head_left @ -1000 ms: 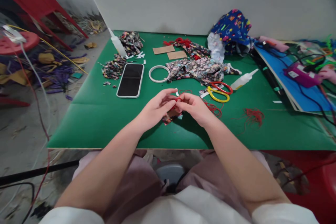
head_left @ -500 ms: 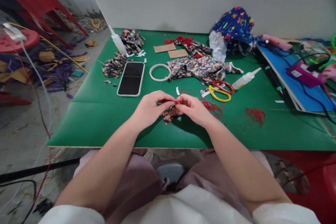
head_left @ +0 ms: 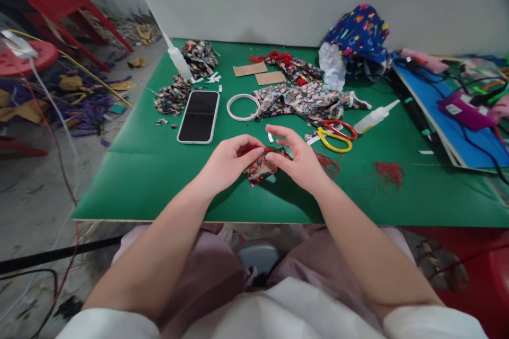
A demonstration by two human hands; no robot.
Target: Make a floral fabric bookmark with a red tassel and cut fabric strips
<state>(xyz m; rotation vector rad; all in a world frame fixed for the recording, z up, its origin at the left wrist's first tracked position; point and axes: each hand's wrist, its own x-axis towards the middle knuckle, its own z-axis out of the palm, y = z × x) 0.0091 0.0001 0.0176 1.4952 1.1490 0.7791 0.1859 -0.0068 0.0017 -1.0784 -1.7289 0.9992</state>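
My left hand [head_left: 234,161] pinches the top edge of a small floral fabric piece [head_left: 259,171] with a brown backing and red cord at its upper edge. My right hand [head_left: 298,160] is on the other side, index finger raised and fingers apart. Its thumb tip lies at the piece; whether it presses on it I cannot tell. Just right of this hand lies a loose tangle of red cord [head_left: 329,164]. Scissors [head_left: 336,140] with one red and one yellow handle lie beyond it.
On the green table [head_left: 151,185] are a phone [head_left: 199,117], a tape roll [head_left: 229,116], brown cards [head_left: 270,78], floral cloth [head_left: 306,99], and glue bottles [head_left: 178,63] at left and right. More red thread [head_left: 389,175] and a blue folder [head_left: 457,132] lie to the right.
My right hand's fingers have come off the red cord and spread apart, the index finger lifting. More of the fabric piece now shows. My left hand keeps its pinch.
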